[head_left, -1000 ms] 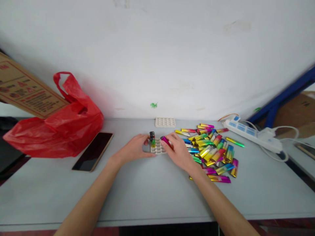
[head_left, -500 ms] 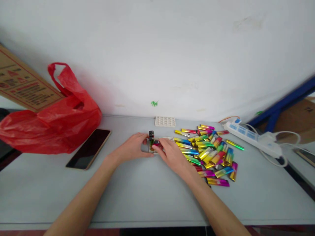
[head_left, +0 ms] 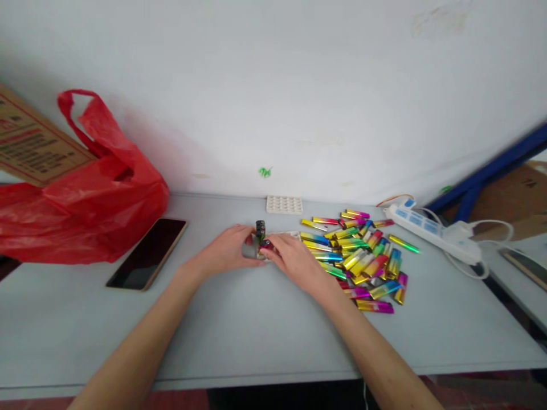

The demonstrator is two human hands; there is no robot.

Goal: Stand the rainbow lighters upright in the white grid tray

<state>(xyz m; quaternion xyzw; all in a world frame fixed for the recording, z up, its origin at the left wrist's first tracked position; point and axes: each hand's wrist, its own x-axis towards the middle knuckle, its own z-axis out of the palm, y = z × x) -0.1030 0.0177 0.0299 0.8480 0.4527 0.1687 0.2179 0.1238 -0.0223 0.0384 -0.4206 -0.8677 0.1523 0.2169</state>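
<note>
A white tray with holes lies on the table, mostly hidden by my hands. Several lighters with black tops stand upright in a row at its left end. My left hand curls round that end, fingers at the far side and thumb at the near side. Between the thumb and fingers of my right hand is a lighter with a dark top, held upright beside the row. Its lower part is hidden.
A heap of shiny coloured lighters lies to the right. Another white holed tray is by the wall. A phone and a red plastic bag are at left, a white power strip at right.
My right hand has brought its lighter slightly closer to the upright row. My left hand keeps its place at the tray's end. The whole view has shifted slightly.
</note>
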